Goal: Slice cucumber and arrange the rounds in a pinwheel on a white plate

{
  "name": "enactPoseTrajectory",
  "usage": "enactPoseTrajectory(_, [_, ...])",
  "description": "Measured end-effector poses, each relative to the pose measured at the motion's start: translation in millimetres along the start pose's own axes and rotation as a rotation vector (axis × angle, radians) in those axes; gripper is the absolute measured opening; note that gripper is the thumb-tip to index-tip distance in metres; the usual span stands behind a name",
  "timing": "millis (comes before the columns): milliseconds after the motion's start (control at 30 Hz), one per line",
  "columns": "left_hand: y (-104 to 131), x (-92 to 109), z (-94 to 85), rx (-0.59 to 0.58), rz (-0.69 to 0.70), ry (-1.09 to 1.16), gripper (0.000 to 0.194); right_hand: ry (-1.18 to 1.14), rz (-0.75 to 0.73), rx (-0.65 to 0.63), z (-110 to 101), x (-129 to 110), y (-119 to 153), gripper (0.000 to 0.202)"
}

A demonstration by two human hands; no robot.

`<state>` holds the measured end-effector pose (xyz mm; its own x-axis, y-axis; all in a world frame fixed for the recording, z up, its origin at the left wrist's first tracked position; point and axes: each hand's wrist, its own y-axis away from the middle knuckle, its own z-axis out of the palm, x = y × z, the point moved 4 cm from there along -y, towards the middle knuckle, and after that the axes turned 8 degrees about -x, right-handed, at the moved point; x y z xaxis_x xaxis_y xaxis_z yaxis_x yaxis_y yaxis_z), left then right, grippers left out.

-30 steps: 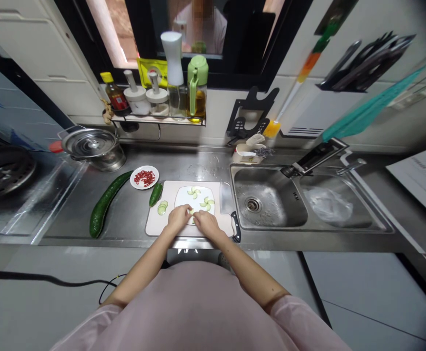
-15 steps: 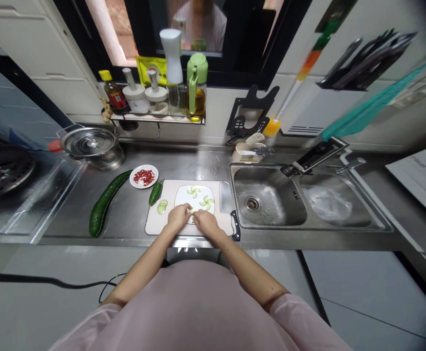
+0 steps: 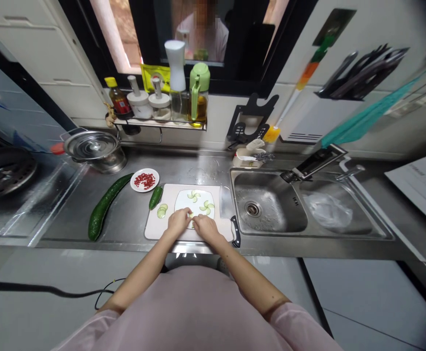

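On the steel counter (image 3: 132, 222) a cutting board (image 3: 153, 228) carries a white plate (image 3: 182, 200) of cucumber slices (image 3: 206, 206), with a cleaver (image 3: 226, 204) lying at the board's right edge. Left hand (image 3: 178, 222) and right hand (image 3: 205, 226) meet over the plate's near rim, fingers pinched narrowly on a slice (barely visible between them). A right-hand nudge could likely scatter the fanned pieces or brush the blade; how firmly the slice is held I cannot tell.

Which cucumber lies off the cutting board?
The long whole cucumber, lying on the steel counter left of the board. The short cut piece rests at the board's left edge.
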<state>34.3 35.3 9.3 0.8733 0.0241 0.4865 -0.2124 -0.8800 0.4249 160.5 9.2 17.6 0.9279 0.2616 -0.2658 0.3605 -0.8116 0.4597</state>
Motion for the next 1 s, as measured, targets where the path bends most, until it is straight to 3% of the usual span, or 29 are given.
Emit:
enactPoseTrajectory(800, [3.4,5.5,-1.0,0.033,-0.027,0.057,0.024,0.021,-0.010,0.066,-2.2,1.7,2.0,0.026])
enactPoseTrajectory(900, [2.5,1.4,-1.6,0.078,-0.027,0.151,0.025,-0.008,-0.006,0.117,-2.5,4.5,2.9,0.027])
enactPoseTrajectory(1000, [4.5,-8.9,-5.2,0.198,-0.041,0.261,0.023,-0.050,-0.017,0.169,-2.2,9.3,3.7,0.027])
